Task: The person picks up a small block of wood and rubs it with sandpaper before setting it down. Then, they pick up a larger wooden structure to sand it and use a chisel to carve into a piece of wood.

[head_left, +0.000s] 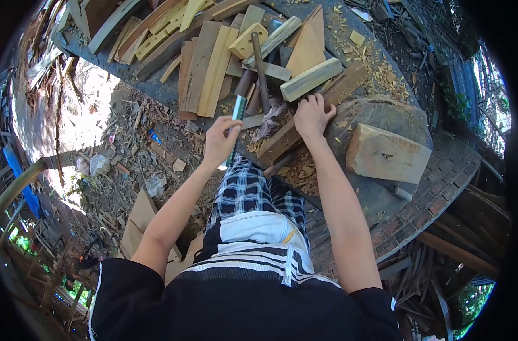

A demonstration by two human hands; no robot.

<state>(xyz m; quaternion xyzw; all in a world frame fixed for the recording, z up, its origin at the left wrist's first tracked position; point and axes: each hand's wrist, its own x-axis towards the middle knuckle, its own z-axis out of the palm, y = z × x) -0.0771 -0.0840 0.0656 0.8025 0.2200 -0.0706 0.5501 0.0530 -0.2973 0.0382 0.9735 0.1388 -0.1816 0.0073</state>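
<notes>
- Beside the boards [213, 68], the left hand [219, 141] clasps a slim tool [236, 113]
- Right hand [311, 120] bends its fingers over a beam [283, 142], grip unclear; uneven pressure might tip it

The left hand [221, 141] grips a narrow green-and-silver strip [237, 116], possibly a ruler. The right hand [313, 117] rests on a brown wooden beam [281, 141], just beside a pale block [311, 79]. Boards [215, 74] and shavings [384, 74] lie on the worktop [378, 203], with a thick wood chunk [388, 154] at right.
</notes>
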